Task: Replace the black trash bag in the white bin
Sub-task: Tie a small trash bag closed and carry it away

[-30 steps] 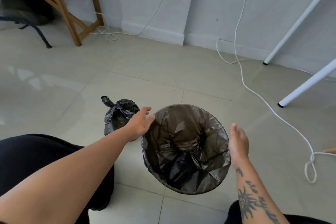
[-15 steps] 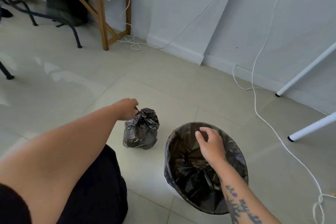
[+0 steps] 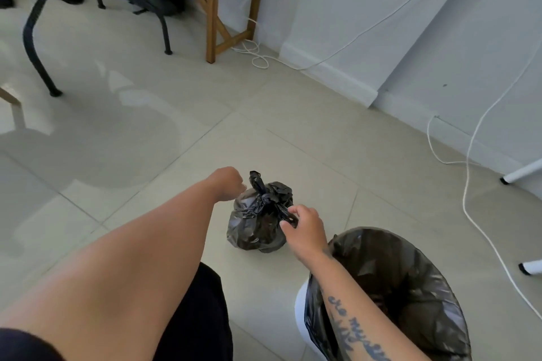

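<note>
A tied, full black trash bag (image 3: 258,226) sits on the tiled floor in front of me. My right hand (image 3: 305,228) pinches a loose tail of its knot on the right side. My left hand (image 3: 227,184) is closed in a fist just left of the knot's upright tail; I cannot see whether it touches the plastic. At the lower right stands the white bin (image 3: 300,313), lined with a fresh black bag (image 3: 410,287) folded over its rim. My right forearm crosses the bin's left edge.
A wooden table leg (image 3: 211,17) and black chair legs (image 3: 38,47) stand at the back left. White cables (image 3: 469,184) run along the floor at the right, near white stand feet (image 3: 525,173). The wall skirting (image 3: 328,76) lies behind.
My right hand left the bin's rim and moved left onto the tied bag's knot. My left hand stays by the knot. The view has swung left and forward.
</note>
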